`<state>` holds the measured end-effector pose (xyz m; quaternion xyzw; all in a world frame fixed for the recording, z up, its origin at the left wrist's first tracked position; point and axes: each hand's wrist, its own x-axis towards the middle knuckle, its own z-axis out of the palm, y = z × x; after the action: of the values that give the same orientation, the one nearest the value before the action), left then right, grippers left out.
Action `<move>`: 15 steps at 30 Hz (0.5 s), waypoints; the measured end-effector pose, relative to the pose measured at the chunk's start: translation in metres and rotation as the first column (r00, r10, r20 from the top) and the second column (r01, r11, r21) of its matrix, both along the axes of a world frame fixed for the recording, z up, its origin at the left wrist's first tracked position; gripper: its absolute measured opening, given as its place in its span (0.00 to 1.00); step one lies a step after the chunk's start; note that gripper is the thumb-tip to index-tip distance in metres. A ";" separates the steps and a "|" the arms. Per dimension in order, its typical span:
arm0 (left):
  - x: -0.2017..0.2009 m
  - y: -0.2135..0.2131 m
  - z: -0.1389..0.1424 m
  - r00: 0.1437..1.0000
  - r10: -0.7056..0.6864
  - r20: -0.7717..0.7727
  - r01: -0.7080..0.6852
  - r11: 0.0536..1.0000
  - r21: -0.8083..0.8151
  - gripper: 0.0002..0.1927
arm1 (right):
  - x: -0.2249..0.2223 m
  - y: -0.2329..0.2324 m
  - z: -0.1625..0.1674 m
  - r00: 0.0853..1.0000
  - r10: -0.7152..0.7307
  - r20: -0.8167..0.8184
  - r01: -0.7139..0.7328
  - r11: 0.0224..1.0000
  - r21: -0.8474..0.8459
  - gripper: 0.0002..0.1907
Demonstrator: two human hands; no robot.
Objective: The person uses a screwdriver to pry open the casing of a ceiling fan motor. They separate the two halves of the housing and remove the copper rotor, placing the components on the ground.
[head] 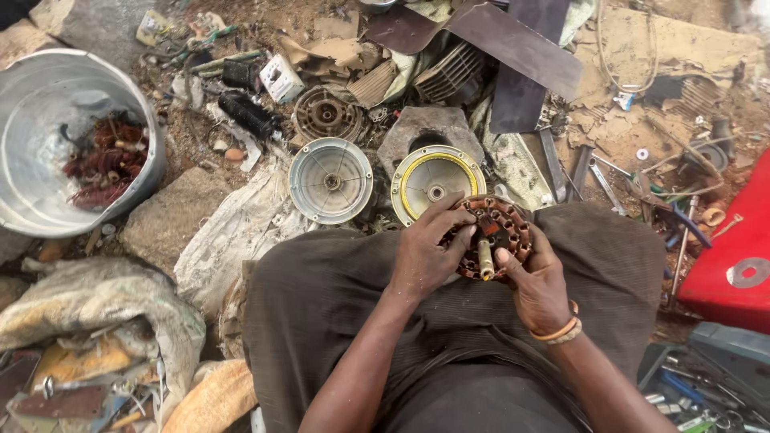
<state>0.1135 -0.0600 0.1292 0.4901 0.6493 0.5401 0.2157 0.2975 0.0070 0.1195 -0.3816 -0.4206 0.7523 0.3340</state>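
A round motor stator [501,228] with copper windings and a short metal shaft rests on my lap. My left hand [423,252] grips its left rim, fingers reaching over the top of the coils. My right hand [537,281] holds it from the lower right, thumb by the shaft; a tan bangle sits on that wrist. Just beyond it on the ground lie two round metal motor covers, a yellow-rimmed cover [435,183] and a plain grey cover [330,180].
A large metal tub [48,84] at the left holds tangled copper wire [104,160]. Sacks and stones lie at the lower left. Dark fan blades [513,56] and scrap parts lie ahead. Wrenches and tools [601,172] are scattered at the right by a red panel [738,248].
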 end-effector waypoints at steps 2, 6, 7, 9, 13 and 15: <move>0.004 0.000 0.002 1.000 0.010 -0.024 -0.010 1.000 0.011 0.10 | 0.004 -0.001 0.001 1.000 -0.004 -0.006 0.004 1.000 0.014 0.33; 0.007 0.001 0.003 1.000 -0.028 0.008 0.028 1.000 0.010 0.09 | 0.008 -0.002 0.001 1.000 -0.018 -0.008 0.018 1.000 0.004 0.33; 0.007 0.001 0.004 0.999 -0.032 0.011 0.031 0.999 0.020 0.10 | 0.009 -0.001 0.001 1.000 -0.021 -0.010 0.021 1.000 -0.005 0.33; 0.007 0.001 0.005 0.999 -0.042 0.025 0.042 0.999 0.021 0.10 | 0.010 -0.001 0.001 1.000 -0.027 -0.002 0.027 0.999 -0.018 0.32; 0.007 0.000 0.005 0.997 -0.052 0.053 0.053 0.999 -0.001 0.10 | 0.011 -0.003 -0.001 1.000 -0.026 -0.003 0.026 0.999 -0.019 0.32; 0.006 -0.001 0.005 0.998 -0.041 0.040 0.041 0.999 -0.007 0.10 | 0.012 -0.004 -0.002 1.000 -0.015 -0.010 0.015 1.000 -0.009 0.33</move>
<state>0.1198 -0.0610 0.1342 0.4916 0.6369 0.5425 0.2417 0.3095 0.0027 0.1177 -0.3824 -0.4125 0.7537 0.3398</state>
